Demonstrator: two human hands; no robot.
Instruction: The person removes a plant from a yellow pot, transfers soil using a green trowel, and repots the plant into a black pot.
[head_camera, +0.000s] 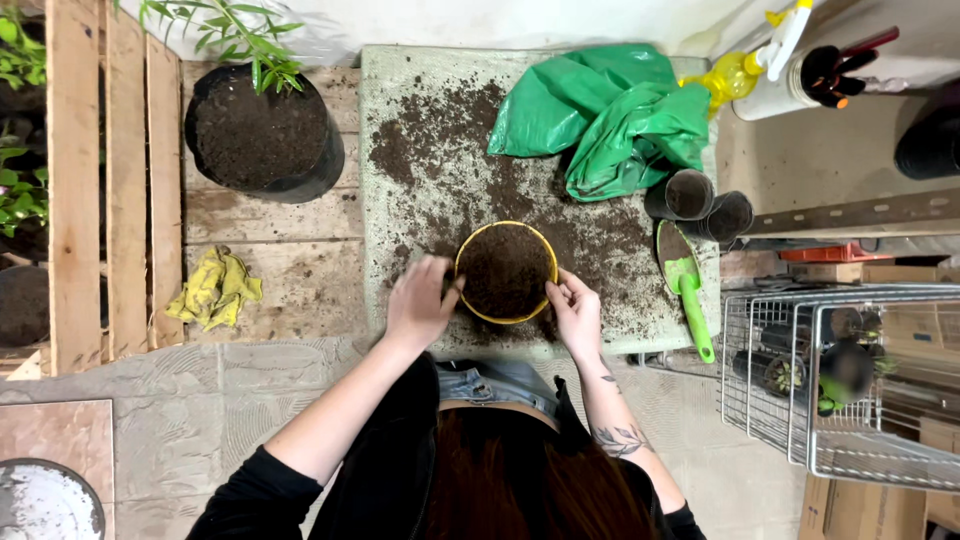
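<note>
While both hands cupped its rim to steady it, left hand (420, 300) and right hand (577, 312) kept a closed grip on the soil-filled yellow pot (506, 272) between them on the dirt-strewn counter (400, 210), green trowel (686, 285) just right.

On the far right corner of the surface (400, 120) lies a crumpled green plastic bag (605, 120). At the right edge there are two small dark pots (700, 203) on their side, and a green trowel (686, 280) lies near them. Loose soil (440, 140) is scattered over the middle. To the left, on wooden planks (290, 270), stands a big black pot (262, 135) with a plant, and yellow gloves (215, 288) lie beside it. A wire basket (850, 380) stands at the right.
</note>
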